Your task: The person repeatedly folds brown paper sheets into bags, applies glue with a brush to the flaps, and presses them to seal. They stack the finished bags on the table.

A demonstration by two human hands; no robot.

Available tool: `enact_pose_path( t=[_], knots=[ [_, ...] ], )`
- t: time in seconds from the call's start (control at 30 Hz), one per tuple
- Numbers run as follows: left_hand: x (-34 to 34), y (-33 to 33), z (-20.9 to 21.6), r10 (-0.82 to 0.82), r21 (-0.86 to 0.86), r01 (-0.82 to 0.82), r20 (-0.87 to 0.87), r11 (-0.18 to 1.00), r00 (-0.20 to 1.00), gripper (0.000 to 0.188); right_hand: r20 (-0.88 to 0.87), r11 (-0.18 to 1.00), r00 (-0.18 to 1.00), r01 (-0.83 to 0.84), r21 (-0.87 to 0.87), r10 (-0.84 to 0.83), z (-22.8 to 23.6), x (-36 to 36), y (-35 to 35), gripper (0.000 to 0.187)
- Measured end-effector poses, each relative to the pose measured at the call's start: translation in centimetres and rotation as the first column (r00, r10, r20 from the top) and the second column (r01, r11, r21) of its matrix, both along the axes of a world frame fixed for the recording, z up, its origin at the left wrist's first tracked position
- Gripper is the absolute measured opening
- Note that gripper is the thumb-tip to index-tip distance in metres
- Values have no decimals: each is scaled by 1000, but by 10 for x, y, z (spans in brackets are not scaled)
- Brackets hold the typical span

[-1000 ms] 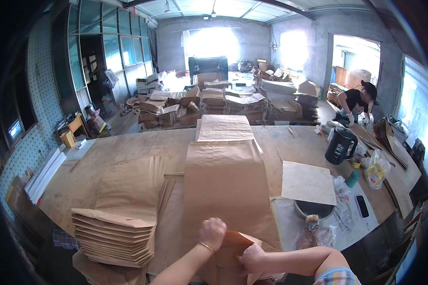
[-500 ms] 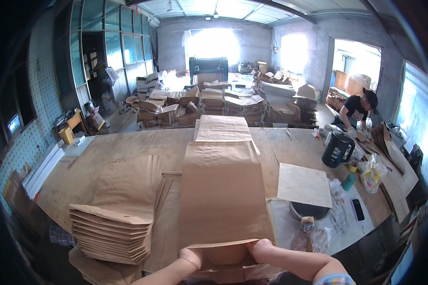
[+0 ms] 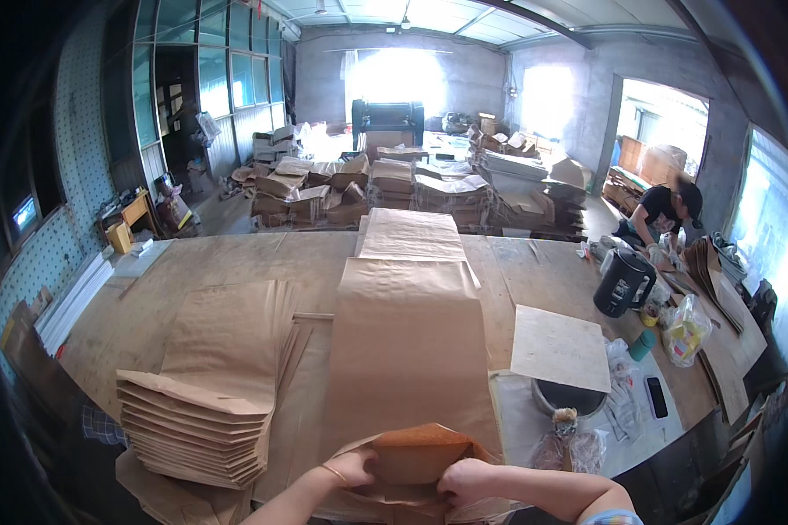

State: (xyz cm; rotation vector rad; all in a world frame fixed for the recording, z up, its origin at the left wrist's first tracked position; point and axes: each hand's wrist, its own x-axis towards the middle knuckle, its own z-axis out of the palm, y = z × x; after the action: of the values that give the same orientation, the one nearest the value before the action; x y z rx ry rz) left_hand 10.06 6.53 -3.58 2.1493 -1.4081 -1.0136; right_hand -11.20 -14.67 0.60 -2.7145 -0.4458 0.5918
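A long brown paper bag (image 3: 409,350) lies flat in front of me, on top of others that stick out beyond its far end. Its near end gapes, showing an orange-brown flap along the upper edge. My left hand (image 3: 355,467) is closed on the left side of this mouth, the fingertips partly tucked inside. On the opposite side my right hand (image 3: 467,481) grips the paper edge with bent fingers. To the left stands a fanned stack of brown paper bags (image 3: 193,429), their folded ends toward me.
On the wooden table (image 3: 315,262) at right are a bowl (image 3: 569,399) under a board (image 3: 560,347), a brush (image 3: 566,423), a phone (image 3: 656,397), a black kettle (image 3: 624,283) and a plastic bag (image 3: 687,330). A co-worker (image 3: 665,214) bends over the far right end. Paper bundles (image 3: 394,188) fill the background.
The bag's mouth has been spread wider, its upper edge lifted to show the orange-brown flap. My hands have shifted from its outer corners to the sides of the opening.
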Motion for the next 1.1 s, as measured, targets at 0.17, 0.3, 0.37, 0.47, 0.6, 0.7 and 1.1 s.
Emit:
enact_pose_path(
  t=[0.17,0.3,0.37,0.47,0.6,0.7,1.1],
  knots=[
    [3,-10,42,-192,68,193,-21,979,981,59,36,933,938,348,-88,-346,-1,18,-23,12],
    [-23,-12,-9,165,-130,-139,219,982,962,21,182,796,808,586,-153,-560,-26,19,4,9],
    [-19,-2,-10,145,-212,-96,229,973,963,23,442,906,814,422,-7,-376,2,-8,-1,16],
    [-31,-5,43,84,31,-85,29,996,996,44,730,855,550,511,91,-407,45,-90,-34,13],
    [-50,-7,44,-104,22,104,380,994,919,60,569,501,674,735,-457,-471,45,-191,-87,39],
    [-60,-8,45,-151,94,120,488,988,860,69,622,763,724,572,-301,-297,37,-207,-108,39],
    [-58,0,49,-102,31,100,509,995,855,68,132,102,10,691,716,-991,33,-143,-218,15]
  ],
)
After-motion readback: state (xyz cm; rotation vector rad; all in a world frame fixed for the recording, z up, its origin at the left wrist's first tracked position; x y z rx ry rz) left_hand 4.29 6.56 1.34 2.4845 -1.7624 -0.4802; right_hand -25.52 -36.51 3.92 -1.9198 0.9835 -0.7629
